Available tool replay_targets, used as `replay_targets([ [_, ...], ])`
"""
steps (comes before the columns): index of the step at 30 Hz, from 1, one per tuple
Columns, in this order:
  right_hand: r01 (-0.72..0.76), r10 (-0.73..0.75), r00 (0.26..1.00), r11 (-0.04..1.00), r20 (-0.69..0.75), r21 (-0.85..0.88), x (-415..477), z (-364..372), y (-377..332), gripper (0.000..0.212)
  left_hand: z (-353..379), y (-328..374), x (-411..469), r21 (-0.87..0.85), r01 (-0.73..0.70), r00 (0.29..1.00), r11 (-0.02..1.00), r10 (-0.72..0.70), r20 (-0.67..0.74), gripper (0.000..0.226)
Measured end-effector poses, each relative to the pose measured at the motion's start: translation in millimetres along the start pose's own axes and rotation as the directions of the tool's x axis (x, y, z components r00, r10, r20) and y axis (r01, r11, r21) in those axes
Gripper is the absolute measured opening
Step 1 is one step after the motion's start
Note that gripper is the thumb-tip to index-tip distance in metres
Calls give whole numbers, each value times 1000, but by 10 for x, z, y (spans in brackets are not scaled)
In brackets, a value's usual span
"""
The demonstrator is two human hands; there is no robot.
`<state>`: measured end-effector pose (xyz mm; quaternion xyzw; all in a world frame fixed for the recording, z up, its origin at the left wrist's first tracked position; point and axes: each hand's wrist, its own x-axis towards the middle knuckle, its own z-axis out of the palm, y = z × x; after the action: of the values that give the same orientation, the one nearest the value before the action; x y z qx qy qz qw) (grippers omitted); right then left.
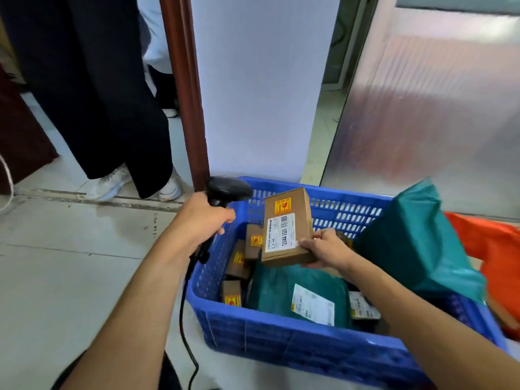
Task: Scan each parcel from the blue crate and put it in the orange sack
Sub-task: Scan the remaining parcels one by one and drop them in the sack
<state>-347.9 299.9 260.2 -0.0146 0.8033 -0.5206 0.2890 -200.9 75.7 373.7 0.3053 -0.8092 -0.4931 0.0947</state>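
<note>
The blue crate (295, 350) stands on the floor in front of me, holding several small brown boxes and a green mailer bag (275, 291). My right hand (327, 249) grips a brown cardboard parcel (287, 226) by its lower right corner, held above the crate with its white label facing up. My left hand (202, 218) grips the handle of a black barcode scanner (225, 190), whose head points at the parcel from the left. The orange sack (498, 249) lies to the right of the crate, partly hidden by a large green mailer bag (416, 237).
A person in dark trousers and white shoes (109, 181) stands at the left by a brown door frame (185, 91). A white panel (261, 85) rises behind the crate, with a frosted glass wall (436, 108) to the right. The scanner's black cable (185, 319) hangs to the floor.
</note>
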Motion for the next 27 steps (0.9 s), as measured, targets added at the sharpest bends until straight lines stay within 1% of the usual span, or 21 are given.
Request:
replay_targets([
  [1,5,-5,1000,1000,-7,25,-131,-151,-13,40,46,32,-9,-55,4,1000,998,-4,-2,9],
  [2,17,-17,1000,999,-12,40,-295,-307,-37,46,96,61,-13,-122,5,1000,993,-5,4,12],
  [4,62,-61,998,995,-20,74,-672,-628,-52,42,222,131,-77,-253,20,999,967,-12,32,14],
  [7,147,-146,988,989,-49,13,-1191,-1023,-48,45,446,233,-261,-364,12,998,931,14,69,13],
  [8,160,-158,986,987,-52,31,-1374,-1163,-24,42,549,289,-360,-398,14,995,917,26,95,14],
  [9,163,-160,986,984,-49,69,-1493,-1255,10,38,624,316,-453,-444,31,991,896,30,128,15],
  [12,156,-146,988,955,-58,253,-1845,-1496,164,34,877,397,-729,-545,93,974,833,36,222,18],
  [14,170,-153,985,913,-75,371,-2034,-1594,305,30,1020,441,-879,-555,101,972,825,39,234,21],
  [15,170,-147,985,890,-88,422,-2108,-1629,397,31,1094,464,-947,-544,97,970,834,45,241,24],
  [16,170,-147,985,871,-86,462,-2158,-1631,481,36,1155,485,-1010,-523,88,967,848,55,251,24],
  [18,154,-139,988,843,-68,516,-2241,-1630,639,54,1290,548,-1150,-485,70,957,871,80,281,20],
  [20,139,-134,990,830,-49,541,-2284,-1627,724,61,1436,622,-1257,-476,83,949,875,76,305,28],
  [24,148,-139,988,791,-61,594,-2257,-1633,802,63,1649,732,-1425,-467,65,948,882,92,305,44],
  [25,151,-136,988,795,-69,587,-2239,-1622,819,65,1698,731,-1454,-475,62,949,878,96,301,46],
  [27,163,-142,987,826,-81,540,-2231,-1586,863,68,1765,719,-1490,-472,65,949,879,92,303,44],
])
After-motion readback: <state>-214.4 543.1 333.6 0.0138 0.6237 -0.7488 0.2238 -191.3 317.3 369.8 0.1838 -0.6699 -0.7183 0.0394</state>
